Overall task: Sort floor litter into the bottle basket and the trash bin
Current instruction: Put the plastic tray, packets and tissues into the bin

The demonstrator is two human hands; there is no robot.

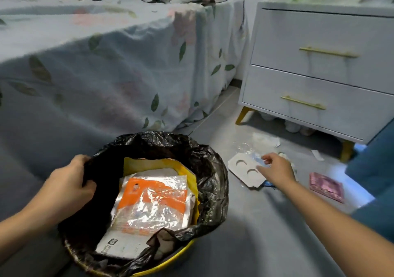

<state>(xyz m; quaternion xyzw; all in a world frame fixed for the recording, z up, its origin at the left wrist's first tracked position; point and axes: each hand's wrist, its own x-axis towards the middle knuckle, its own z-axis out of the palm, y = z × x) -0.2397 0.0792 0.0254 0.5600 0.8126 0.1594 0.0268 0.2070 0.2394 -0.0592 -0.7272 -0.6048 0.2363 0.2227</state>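
Head view. Item: white card [245,171] with two crescent cut-outs, flat on the floor, long axis slanting away to the left of the right hand [277,168]. Fingers loosely spread, tips over its near edge; contact cannot be told. Left hand [70,183] grips the black liner of the trash bin [211,191], just left of the card. Right hand nearer.

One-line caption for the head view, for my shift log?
Left hand grips the black bin liner while the right hand reaches for white cardboard on the grey floor.
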